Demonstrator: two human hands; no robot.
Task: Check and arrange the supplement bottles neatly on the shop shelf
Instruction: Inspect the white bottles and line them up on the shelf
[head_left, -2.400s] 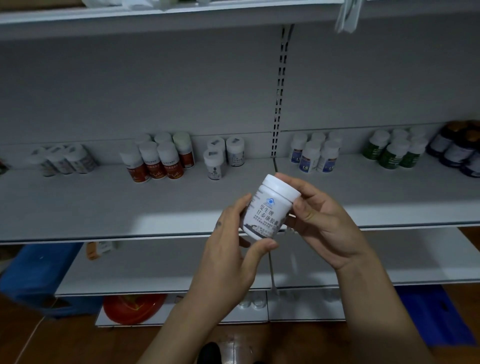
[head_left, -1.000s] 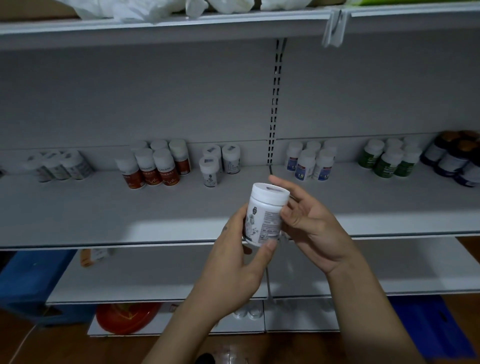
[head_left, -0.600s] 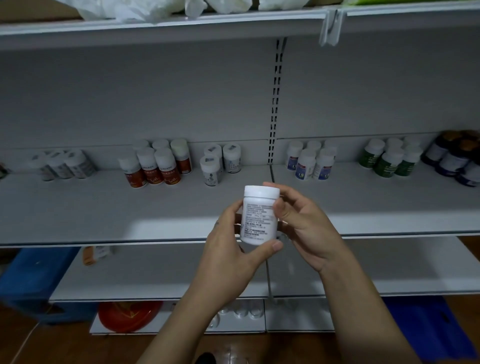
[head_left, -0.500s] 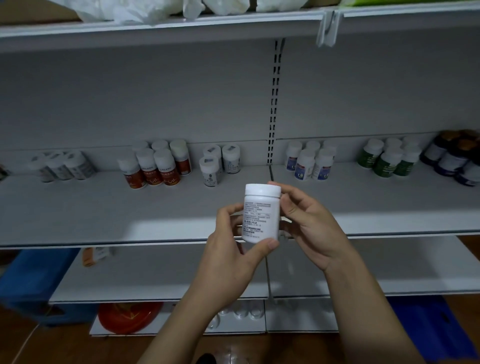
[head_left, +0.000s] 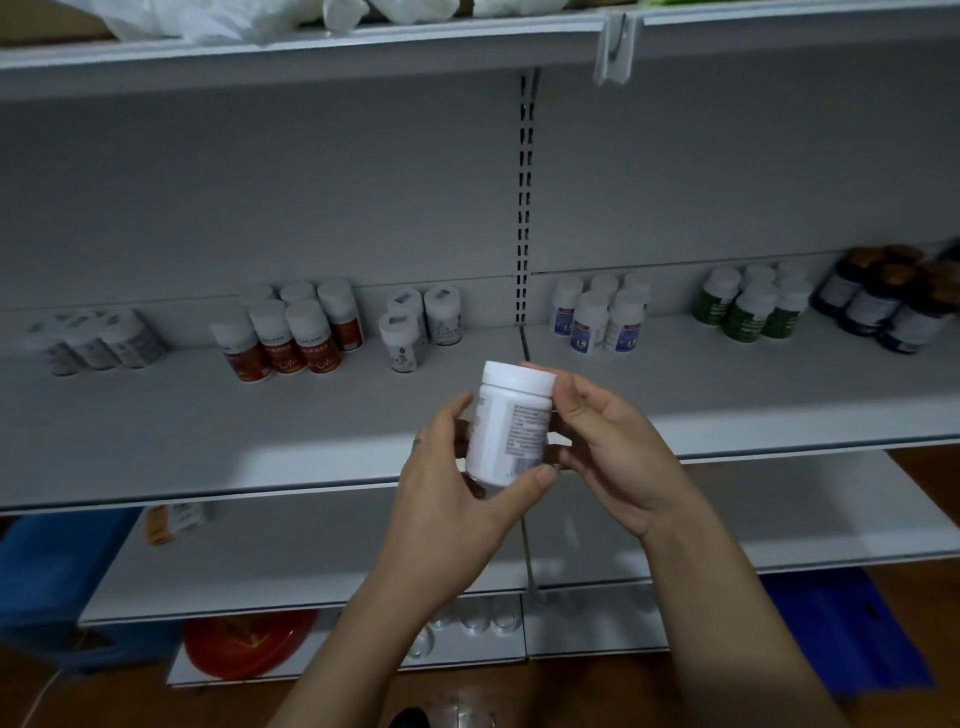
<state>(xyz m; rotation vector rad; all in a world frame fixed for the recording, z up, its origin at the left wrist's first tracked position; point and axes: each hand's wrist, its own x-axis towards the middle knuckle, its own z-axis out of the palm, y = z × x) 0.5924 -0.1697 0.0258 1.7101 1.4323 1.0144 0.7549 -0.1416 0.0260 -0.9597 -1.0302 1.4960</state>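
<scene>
Both hands (head_left: 457, 499) grip cylindrical bottle (head_left: 511, 423) — smooth white plastic.

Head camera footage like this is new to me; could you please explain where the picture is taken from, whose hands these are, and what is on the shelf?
There is no machine here: a person wears one camera on the head, looking forward and down, so this view shows their own hands. The left hand and right hand together hold a white bottle with a white cap, its fine-print side facing the camera, in front of a grey shelf. At the back of that shelf stand groups of bottles: grey-labelled bottles at far left, then red-labelled bottles, small white bottles, blue-labelled bottles, green bottles and dark bottles at far right.
</scene>
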